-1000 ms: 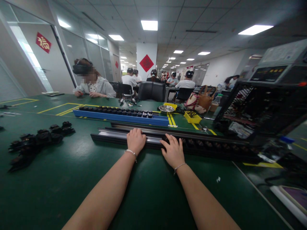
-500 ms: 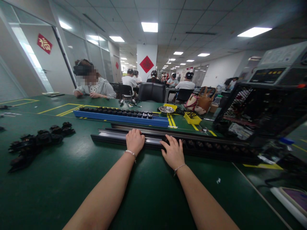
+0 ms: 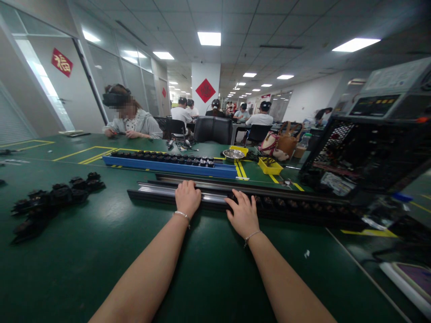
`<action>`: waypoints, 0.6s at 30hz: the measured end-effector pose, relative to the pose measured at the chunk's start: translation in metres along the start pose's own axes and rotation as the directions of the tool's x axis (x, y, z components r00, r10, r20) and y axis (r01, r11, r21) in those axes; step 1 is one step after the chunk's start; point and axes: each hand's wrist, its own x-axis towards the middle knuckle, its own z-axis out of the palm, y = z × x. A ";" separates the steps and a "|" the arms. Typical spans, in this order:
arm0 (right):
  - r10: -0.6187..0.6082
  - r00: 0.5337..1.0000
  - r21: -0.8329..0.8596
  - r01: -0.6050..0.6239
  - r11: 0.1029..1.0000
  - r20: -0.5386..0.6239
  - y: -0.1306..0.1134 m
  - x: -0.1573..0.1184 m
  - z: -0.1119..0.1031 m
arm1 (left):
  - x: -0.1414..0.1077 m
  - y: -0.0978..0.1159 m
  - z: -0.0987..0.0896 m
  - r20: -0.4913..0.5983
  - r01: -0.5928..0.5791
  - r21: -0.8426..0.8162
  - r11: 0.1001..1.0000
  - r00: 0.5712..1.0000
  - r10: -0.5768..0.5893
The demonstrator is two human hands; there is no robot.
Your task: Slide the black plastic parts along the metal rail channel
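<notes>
A long black channel rail (image 3: 215,200) with a shiny inner strip lies across the table in front of me. My left hand (image 3: 187,198) is closed over its left half, fingers curled over the far wall. To the right, my right hand (image 3: 243,213) reaches over the same rail, thumb and index finger at a small dark module (image 3: 232,196) in the channel; the other fingers lie bent over the rail, and part of the module is hidden. Several dark modules (image 3: 292,204) sit in a row inside the channel, right of that hand.
Behind lies another dark rail (image 3: 161,177), then a blue rail (image 3: 168,168) filled with black modules. Loose black modules (image 3: 60,194) are heaped at left. A metal dish (image 3: 233,154), a yellow tray (image 3: 270,167) and an open computer case (image 3: 353,157) stand beyond. A co-worker (image 3: 133,119) sits across the table.
My left hand has slid slightly left along the rail. My right hand stays at the same spot.
</notes>
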 end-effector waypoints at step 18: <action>0.000 1.000 0.002 0.000 1.000 0.011 0.000 0.000 -0.001 | 0.001 -0.002 -0.002 0.030 0.035 -0.014 0.999 0.999 -0.035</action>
